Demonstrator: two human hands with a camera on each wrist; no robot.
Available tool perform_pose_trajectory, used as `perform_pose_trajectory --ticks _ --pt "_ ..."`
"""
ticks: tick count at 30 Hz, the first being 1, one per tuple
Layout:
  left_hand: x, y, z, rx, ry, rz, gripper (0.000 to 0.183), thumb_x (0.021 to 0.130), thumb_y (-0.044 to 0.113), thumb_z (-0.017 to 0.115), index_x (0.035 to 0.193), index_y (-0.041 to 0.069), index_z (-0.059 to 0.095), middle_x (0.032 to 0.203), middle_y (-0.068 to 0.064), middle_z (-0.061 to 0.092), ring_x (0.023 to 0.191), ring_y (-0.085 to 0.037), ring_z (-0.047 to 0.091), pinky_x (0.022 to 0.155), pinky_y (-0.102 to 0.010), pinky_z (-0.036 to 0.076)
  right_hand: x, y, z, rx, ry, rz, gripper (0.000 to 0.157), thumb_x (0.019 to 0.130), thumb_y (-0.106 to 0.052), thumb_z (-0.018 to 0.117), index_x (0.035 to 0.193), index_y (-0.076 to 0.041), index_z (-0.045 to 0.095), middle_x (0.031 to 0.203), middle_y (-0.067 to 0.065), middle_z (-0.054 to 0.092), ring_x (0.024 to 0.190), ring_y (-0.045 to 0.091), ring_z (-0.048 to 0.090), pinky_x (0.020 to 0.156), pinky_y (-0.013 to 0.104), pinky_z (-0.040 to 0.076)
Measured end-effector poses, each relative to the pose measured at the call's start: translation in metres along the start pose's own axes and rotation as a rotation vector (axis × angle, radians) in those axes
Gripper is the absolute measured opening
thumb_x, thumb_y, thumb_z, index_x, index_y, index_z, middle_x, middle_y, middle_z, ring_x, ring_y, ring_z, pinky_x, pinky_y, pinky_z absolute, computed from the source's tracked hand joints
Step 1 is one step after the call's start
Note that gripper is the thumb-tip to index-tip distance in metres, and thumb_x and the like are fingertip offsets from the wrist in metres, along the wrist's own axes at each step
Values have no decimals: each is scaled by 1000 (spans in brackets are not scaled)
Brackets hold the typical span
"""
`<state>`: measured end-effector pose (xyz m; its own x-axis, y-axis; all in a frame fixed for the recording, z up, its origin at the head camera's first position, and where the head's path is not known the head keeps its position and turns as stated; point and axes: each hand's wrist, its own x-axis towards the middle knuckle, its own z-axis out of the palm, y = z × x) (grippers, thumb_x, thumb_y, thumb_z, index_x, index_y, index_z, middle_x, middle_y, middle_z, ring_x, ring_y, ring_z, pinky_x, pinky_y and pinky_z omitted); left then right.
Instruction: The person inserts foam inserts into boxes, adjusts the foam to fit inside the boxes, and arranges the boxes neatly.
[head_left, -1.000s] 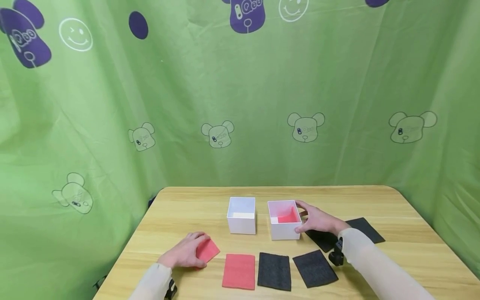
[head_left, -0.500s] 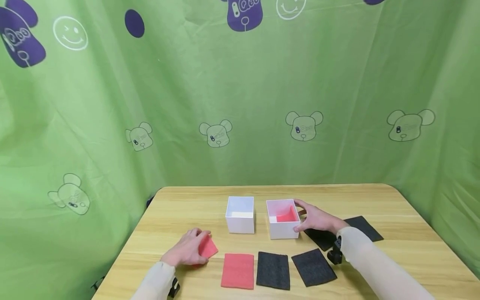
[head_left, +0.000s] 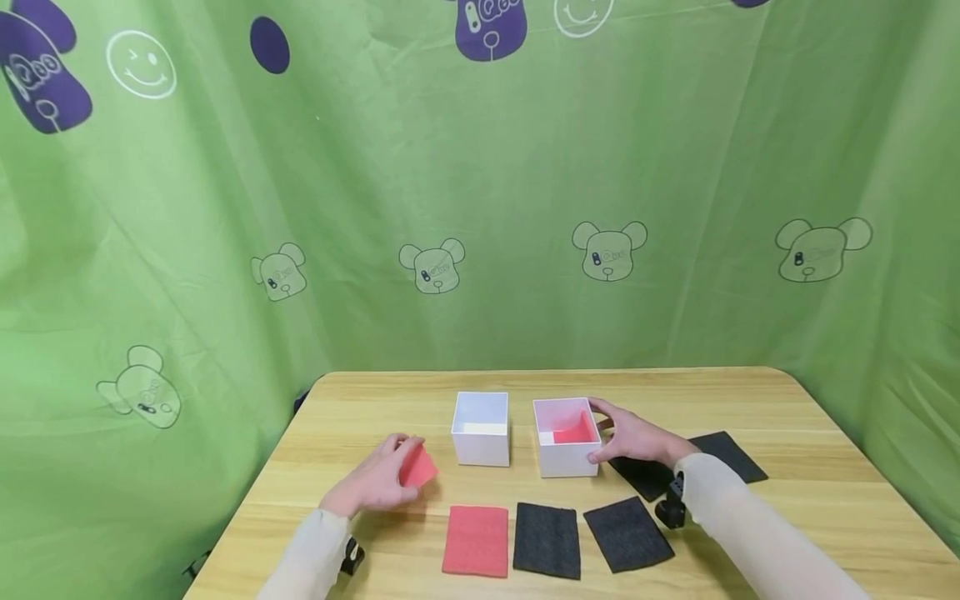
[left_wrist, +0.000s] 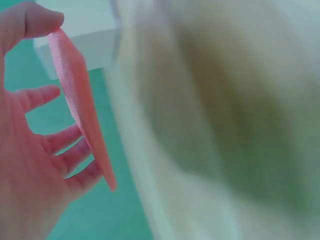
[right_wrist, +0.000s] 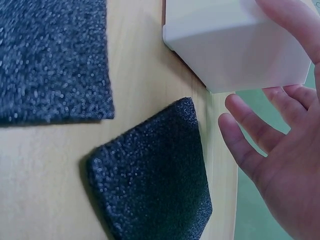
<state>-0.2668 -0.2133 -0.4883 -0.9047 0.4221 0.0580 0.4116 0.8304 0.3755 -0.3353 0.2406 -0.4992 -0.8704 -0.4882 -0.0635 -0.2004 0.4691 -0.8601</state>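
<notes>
My left hand (head_left: 377, 481) pinches a small red felt square (head_left: 420, 468) at the table's left side. In the left wrist view the felt (left_wrist: 80, 95) stands on edge, with the thumb on its top corner and fingertips against its side. My right hand (head_left: 636, 435) grips the right-hand white open box (head_left: 568, 461) by its right side, thumb at the front corner and fingers behind. Inside that box leans red felt (head_left: 576, 431). The right wrist view shows the thumb and fingers at the box wall (right_wrist: 240, 62).
Another white open box (head_left: 482, 451) stands to its left. In front lie a flat red square (head_left: 476, 541), a black one (head_left: 547, 541) and a tilted black one (head_left: 628, 535). More black felt (head_left: 729, 455) lies beneath the right forearm. A green curtain (head_left: 480, 325) hangs behind the table.
The left hand has lifted the red felt square slightly and moved it away from the body. The right hand and its box hold still.
</notes>
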Motion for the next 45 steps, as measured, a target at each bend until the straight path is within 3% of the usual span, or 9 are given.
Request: perform_pose_trajectory --ticks 9,21,32,38,45 --pt "23 30 -29 21 94 74 79 71 27 66 144 16 37 138 -11 38 106 -21 44 78 -36 45 0 0 1 -1 -4 -3 107 70 -23 84 149 -1 15 145 23 29 122 42 40 90 44 48" --pt "63 81 -38 55 60 180 79 73 31 65 145 17 36 142 -10 35 117 -22 42 82 -37 46 1 -1 -1 -5 -6 -26 105 71 -22 84 148 0 16 143 23 32 120 42 42 87 42 49" --pt "100 119 -25 146 18 284 79 76 35 65 146 17 34 143 -11 35 127 -26 37 100 -42 38 0 -1 -1 -2 -16 -49 105 72 -18 83 148 3 14 145 28 26 120 45 41 85 40 50" --pt "111 134 -16 205 -20 276 80 77 39 66 148 22 31 145 -8 34 130 -26 35 102 -42 36 -1 -1 2 -4 -3 -19 107 71 -22 84 149 1 14 146 25 26 121 44 41 87 42 49" --pt "119 145 -9 202 -46 279 77 79 38 65 147 24 32 144 -6 34 129 -24 35 106 -39 33 0 -2 1 -18 7 -1 106 71 -23 84 149 0 15 146 24 27 121 42 41 88 43 49"
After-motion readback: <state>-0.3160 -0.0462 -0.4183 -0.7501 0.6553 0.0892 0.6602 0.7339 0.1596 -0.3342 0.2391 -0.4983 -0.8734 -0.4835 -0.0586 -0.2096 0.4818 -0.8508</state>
